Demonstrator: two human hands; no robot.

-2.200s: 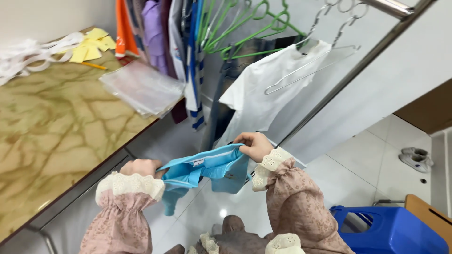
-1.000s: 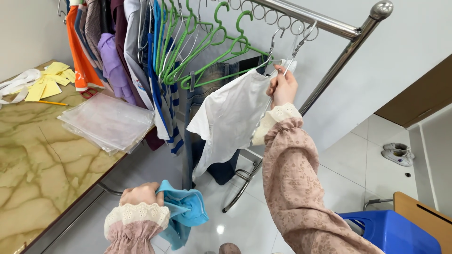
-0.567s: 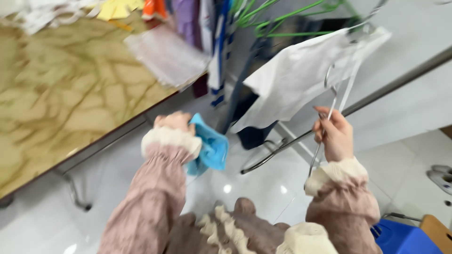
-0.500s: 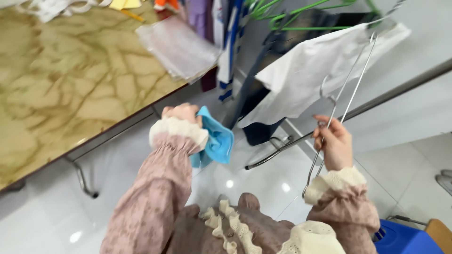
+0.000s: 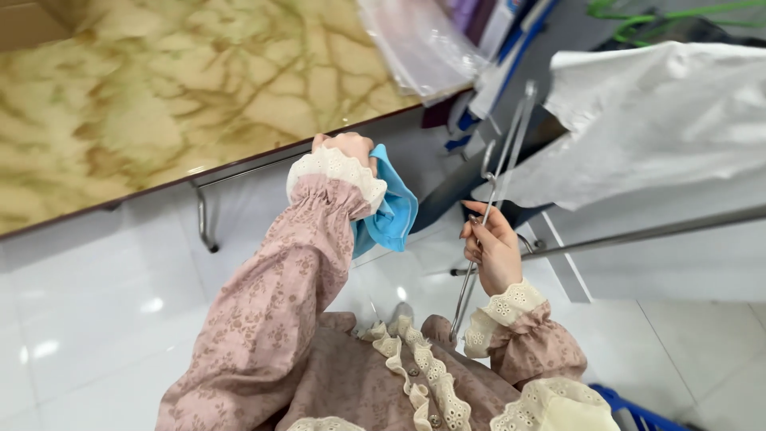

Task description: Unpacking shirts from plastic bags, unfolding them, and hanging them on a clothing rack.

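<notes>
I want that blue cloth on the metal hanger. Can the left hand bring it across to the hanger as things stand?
Probably yes. The left hand grips the blue cloth, and the right hand holds the metal hanger just beside it, with only open floor between them. The white garment hangs farther off.

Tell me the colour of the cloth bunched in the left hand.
The cloth in the left hand is bright sky blue, plain; the head view shows it.

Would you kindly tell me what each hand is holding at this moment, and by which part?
The left hand grips a bunched blue cloth at its upper edge. The right hand holds a metal wire hanger partway along its wires, below the hook.
</notes>
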